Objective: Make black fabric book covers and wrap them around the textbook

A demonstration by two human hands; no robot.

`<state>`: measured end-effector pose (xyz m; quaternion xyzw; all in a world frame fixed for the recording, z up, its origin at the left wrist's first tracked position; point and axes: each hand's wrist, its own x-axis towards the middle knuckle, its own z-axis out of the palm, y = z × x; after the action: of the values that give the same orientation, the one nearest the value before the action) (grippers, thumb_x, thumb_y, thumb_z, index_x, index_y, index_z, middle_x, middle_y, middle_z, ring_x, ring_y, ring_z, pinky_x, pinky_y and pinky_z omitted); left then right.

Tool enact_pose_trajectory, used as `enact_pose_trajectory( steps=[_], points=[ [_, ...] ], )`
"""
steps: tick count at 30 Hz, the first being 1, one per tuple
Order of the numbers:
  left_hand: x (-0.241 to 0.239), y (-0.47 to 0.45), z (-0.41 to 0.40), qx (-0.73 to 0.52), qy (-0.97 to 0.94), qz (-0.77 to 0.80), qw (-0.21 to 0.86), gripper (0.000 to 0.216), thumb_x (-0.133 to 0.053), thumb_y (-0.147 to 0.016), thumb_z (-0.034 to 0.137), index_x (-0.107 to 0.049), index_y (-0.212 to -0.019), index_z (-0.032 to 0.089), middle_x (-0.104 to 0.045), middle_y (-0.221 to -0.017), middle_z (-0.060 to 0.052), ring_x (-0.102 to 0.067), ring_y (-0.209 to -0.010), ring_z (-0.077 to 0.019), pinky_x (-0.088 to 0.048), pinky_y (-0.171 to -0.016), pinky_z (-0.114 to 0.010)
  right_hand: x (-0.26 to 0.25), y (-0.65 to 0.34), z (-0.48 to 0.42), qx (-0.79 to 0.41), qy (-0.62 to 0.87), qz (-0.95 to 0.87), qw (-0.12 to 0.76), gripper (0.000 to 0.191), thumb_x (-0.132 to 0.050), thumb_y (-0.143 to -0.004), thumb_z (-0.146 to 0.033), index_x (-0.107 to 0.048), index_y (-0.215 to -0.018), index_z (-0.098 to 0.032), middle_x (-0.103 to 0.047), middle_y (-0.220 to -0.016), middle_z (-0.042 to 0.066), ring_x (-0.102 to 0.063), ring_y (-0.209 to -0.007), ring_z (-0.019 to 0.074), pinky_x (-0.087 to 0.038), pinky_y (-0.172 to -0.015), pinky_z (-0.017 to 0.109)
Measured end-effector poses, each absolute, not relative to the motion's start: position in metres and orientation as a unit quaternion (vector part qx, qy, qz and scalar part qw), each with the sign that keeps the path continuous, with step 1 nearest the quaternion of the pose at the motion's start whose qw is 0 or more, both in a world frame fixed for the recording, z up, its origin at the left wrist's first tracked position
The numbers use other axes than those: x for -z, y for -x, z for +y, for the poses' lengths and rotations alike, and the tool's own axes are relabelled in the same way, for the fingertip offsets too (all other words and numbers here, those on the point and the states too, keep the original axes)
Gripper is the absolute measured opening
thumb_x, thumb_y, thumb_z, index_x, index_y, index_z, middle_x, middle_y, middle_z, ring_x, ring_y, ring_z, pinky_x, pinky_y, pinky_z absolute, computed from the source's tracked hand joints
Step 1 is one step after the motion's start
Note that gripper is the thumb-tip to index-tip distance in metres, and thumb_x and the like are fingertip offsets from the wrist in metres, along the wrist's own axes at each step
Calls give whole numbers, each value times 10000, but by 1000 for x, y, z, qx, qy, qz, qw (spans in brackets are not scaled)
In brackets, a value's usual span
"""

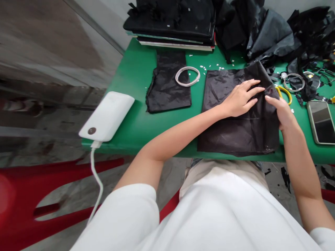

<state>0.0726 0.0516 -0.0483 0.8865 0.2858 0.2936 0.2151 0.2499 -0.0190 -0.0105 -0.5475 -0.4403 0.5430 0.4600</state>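
Note:
A sheet of thin black fabric lies folded at the front of the green table, reaching its near edge. My left hand rests flat on it with the fingers spread. At the fabric's right edge, my right hand is closed on the material, the thumb on top and the other fingers hidden underneath. A smaller folded black fabric piece lies to the left, with a ragged left edge. Over its right side sits a whitish tape roll or ring. Yellow scissor-like handles show just beyond my right hand.
A white power bank with a cable lies at the table's left edge. A phone is at the right. Black bags or folders are stacked at the back, beside crumpled black fabric, scraps and rings. Red chairs stand below.

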Motion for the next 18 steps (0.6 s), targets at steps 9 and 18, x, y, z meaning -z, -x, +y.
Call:
enact_pose_trajectory(
  steps=[9,18],
  points=[
    [39,-84,110,-274,-896,254,241,460,-516,-939,331,-602,-1387,277,-485,-1574,-78,-365,-1516,-322,-272,-1217,-549,13,-252,-17,-534,589,-384,469,281,-798,-606,-319,-721,-870,-260,-766,-808,10,-736,-822,291,-623,-767,460],
    [37,-122,189,-384,-808,345,284,207,-567,-901,355,-685,-783,232,-737,-863,-62,-663,-890,-263,-500,-896,-445,24,-262,-12,-522,576,-427,462,228,-767,-640,-383,-692,-816,-260,-742,-719,13,-745,-809,304,-624,-737,468]
  ],
)
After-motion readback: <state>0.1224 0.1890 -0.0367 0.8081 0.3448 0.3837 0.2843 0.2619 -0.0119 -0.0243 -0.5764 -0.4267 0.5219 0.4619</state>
